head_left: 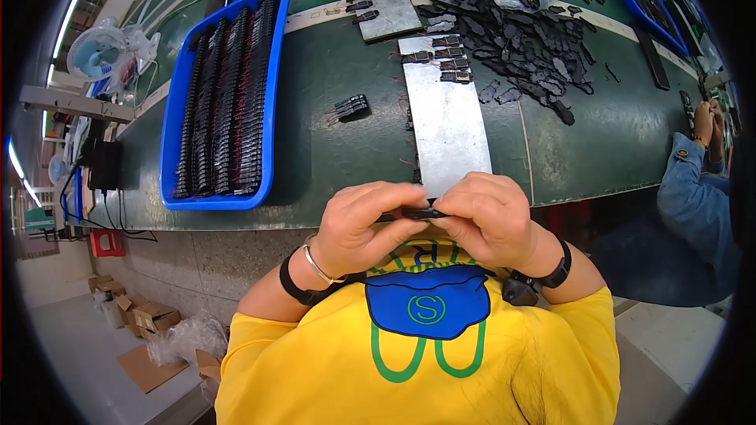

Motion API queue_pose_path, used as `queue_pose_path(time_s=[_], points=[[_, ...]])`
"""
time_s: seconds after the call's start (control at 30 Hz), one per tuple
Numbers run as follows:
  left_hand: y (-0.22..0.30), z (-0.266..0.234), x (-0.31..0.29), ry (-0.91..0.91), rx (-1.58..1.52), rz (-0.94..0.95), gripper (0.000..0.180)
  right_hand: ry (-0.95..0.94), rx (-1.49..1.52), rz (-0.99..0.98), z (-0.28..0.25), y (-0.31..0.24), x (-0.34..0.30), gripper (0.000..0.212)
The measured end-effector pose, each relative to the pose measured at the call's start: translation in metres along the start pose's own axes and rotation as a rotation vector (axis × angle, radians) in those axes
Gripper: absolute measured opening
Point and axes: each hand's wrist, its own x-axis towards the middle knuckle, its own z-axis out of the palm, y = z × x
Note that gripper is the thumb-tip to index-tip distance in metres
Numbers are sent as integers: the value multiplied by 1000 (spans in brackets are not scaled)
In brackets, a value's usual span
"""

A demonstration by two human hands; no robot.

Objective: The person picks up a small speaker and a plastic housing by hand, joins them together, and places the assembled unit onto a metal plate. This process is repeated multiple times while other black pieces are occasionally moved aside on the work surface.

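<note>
Between my two hands, at the table's near edge, is a small flat black plastic part (422,213). The fingers and thumb of my left hand (366,216) pinch its left end. My right hand (492,216) grips the other end, thumb and fingertips pressed on it. Just beyond my hands lies a long silver metal plate (449,130), with several small black parts (453,63) with thin red wires on its far end. More such parts line its left edge. A little group of black wired parts (349,108) rests on the green table to the left.
A blue tray (269,134) packed with rows of black wired parts stands at left. A heap of flat black pieces (524,47) spreads over the far right. Another metal plate (386,8) lies beyond. At far right a co-worker's denim sleeve (687,181) shows. A fan (96,53) stands at left.
</note>
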Motion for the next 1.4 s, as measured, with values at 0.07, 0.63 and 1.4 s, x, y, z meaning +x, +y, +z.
queue_pose_path(time_s=[0.07, 0.63, 1.4], points=[[2, -2, 5, -8, 18, 42, 19, -4, 7, 5, 0, 1, -1, 19], [-3, -2, -5, 27, 134, 126, 17, -27, 91, 194, 2, -3, -3, 24], [3, -4, -6, -54, -37, -95, 22, -20, 212, 319, 3, -9, -7, 19]])
